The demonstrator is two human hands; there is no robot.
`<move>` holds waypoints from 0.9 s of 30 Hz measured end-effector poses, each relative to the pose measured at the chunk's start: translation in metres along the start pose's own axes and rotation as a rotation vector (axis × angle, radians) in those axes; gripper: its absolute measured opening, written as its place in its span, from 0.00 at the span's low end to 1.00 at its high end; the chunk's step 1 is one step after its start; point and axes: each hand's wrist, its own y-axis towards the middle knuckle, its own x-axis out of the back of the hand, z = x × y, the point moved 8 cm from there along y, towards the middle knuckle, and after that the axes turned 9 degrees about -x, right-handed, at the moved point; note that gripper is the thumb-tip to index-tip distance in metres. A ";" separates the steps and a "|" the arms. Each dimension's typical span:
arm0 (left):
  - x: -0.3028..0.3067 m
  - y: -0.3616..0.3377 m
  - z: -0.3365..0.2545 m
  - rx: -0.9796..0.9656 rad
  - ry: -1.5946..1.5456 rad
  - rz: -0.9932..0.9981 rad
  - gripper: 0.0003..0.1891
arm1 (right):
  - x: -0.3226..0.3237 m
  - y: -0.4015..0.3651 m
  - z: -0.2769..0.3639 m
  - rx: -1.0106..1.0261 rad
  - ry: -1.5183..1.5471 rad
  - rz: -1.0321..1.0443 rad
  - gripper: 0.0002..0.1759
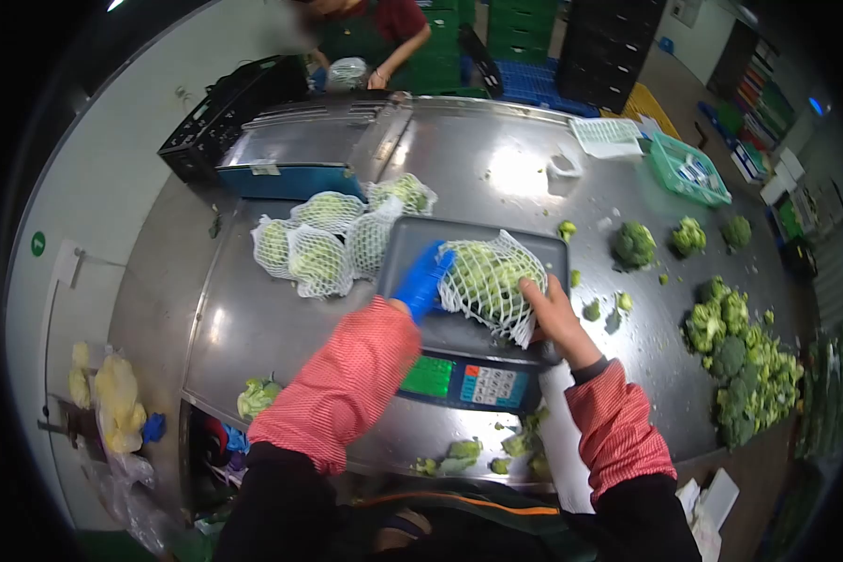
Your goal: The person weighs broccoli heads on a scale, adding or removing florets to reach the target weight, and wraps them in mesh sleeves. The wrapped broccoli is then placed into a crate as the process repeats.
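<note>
Netted broccoli (pixel 492 276) is located over the grey pan (pixel 440 332) of a weighing scale, at the middle of the metal bench (pixel 262 347). Contact between its underside and the pan cannot be determined. Left hand (pixel 421 279), in a blue glove, closes its grip on the left side of the netting. Right hand (pixel 554 317), bare, holds the right end, thumb on top; its grip is narrowed around the head. A green display (pixel 428 376) and a keypad (pixel 493 385) occupy the scale's near edge. Five netted heads (pixel 320 260) sit grouped to the left of the pan. To the right, three unwrapped heads (pixel 635 245) stand in a row, well apart from a broccoli pile (pixel 740 365). A green basket (pixel 658 155) stands at the far right. Another person (pixel 361 42) works beyond the far edge, hands at a wrapped item (pixel 348 73).
</note>
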 end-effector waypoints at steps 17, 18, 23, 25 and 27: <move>0.274 0.106 0.066 -0.262 0.169 -0.255 0.37 | -0.197 0.081 0.159 0.684 -0.567 -0.027 0.18; 0.278 0.105 0.068 -0.157 0.183 -0.270 0.37 | -0.168 0.076 0.156 0.688 -0.583 -0.110 0.18; 0.255 0.029 0.010 -0.319 0.358 -0.461 0.30 | 0.035 0.093 0.093 0.505 -0.921 -0.700 0.28; 0.209 -0.007 -0.015 -0.425 0.341 -0.383 0.28 | 0.125 0.104 0.064 0.330 -1.090 -0.811 0.36; 0.162 -0.025 -0.027 -0.374 0.382 -0.248 0.29 | 0.194 0.114 0.041 0.165 -1.206 -0.940 0.37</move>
